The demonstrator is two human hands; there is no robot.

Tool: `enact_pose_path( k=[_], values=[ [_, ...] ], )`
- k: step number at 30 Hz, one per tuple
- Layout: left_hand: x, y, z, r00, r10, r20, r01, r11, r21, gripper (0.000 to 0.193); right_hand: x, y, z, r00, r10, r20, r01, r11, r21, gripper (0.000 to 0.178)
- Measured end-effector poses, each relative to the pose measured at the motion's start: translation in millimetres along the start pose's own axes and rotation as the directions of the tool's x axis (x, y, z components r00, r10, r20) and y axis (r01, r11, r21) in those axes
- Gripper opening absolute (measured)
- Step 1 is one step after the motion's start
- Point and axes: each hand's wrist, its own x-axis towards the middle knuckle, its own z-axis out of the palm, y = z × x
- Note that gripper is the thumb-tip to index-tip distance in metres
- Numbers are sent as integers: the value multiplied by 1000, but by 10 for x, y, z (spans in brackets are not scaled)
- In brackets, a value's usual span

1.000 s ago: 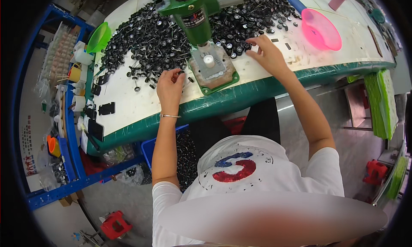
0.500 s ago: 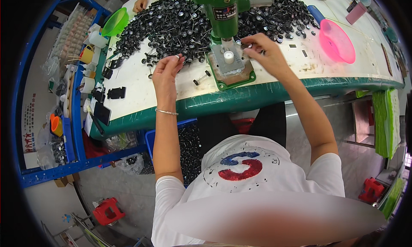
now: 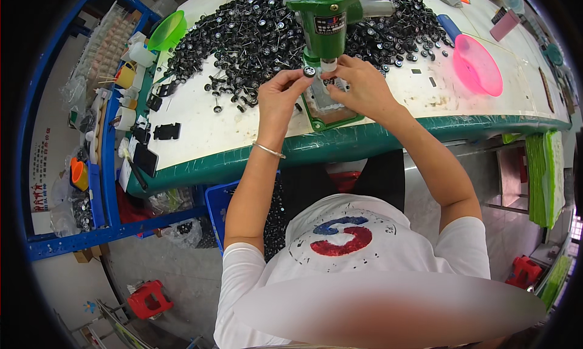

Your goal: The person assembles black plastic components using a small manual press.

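Observation:
My left hand [image 3: 282,97] is closed in a pinch on a small black toy wheel [image 3: 309,71] with a silvery hub, held just left of the press ram. Across from it, my right hand [image 3: 361,88] curls its thumb and fingers around a small black wheel [image 3: 328,81] below the ram; the fingers partly cover it. Both hands are over the metal base [image 3: 328,109] of a green bench press [image 3: 325,27]. Behind them spreads a large heap of black wheels [image 3: 255,30], many on thin metal axles.
To the right lies a pink bowl [image 3: 478,65] beside a blue handle [image 3: 449,28]. A green bowl [image 3: 167,31] stands far left. Black flat parts [image 3: 167,132] and a phone-like dark slab [image 3: 144,159] lie near the left edge. Green padding [image 3: 419,127] covers the table's front edge.
My left hand has moved right, from beside the heap to the press, with a wheel now visible in its fingers. My right hand has moved left and closed in under the ram.

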Motion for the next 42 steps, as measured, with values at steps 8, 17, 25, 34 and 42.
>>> enact_pose_path(
  k=[8,17,25,34,42],
  values=[
    [35,-40,232,994,-29,105,37,996,-77,15,-9,36,-38,960,226,167,-265,926,269,38],
    [67,-87,399,998,0,56,10,984,-176,15,192,585,-606,909,414,53,-370,742,559,39],
    [76,-31,379,997,-6,83,22,982,-189,12,1654,-78,-1527,923,376,-86,-45,328,944,26],
    [58,-69,349,997,-1,78,15,983,-185,12,1763,-306,-1509,879,446,-169,19,323,946,27],
    [60,-21,390,996,-21,89,37,984,-175,11,1470,-474,-1576,840,346,-417,255,427,868,28]
  ],
)
